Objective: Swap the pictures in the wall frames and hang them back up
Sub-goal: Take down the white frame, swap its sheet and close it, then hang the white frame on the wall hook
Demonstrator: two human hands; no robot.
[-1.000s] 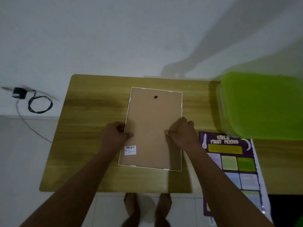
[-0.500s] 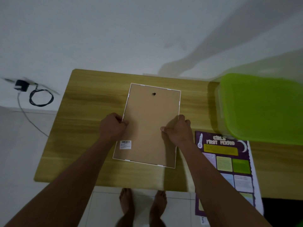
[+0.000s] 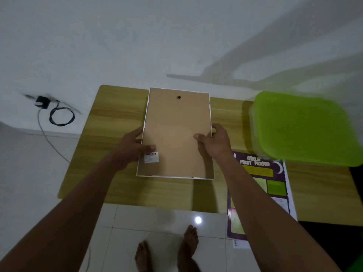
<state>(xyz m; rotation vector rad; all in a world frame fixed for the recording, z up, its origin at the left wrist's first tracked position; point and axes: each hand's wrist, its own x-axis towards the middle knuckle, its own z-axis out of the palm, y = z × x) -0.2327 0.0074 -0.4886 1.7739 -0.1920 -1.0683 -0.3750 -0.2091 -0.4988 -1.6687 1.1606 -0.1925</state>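
The frame (image 3: 176,134) was back-side up over the middle of the table (image 3: 110,124), its top reaching the far edge. Both hands had it by the long sides. The left hand (image 3: 131,148) curled round the left side with its thumb pressed on the brown backing, and the right hand (image 3: 216,142) gripped the right side the same way.

They held it only at mid-height, so I judged it could tip or slip. If its tabs were not bent down, the backing might drop out. The poster (image 3: 259,173) hung over the near edge by the right corner and looked ready to slide off. A swing rightward could knock the green-lidded box (image 3: 302,128).

The poster read "GIRLS FIRST PERIOD". The barcode sticker (image 3: 151,157) by the left thumb was too small to read.
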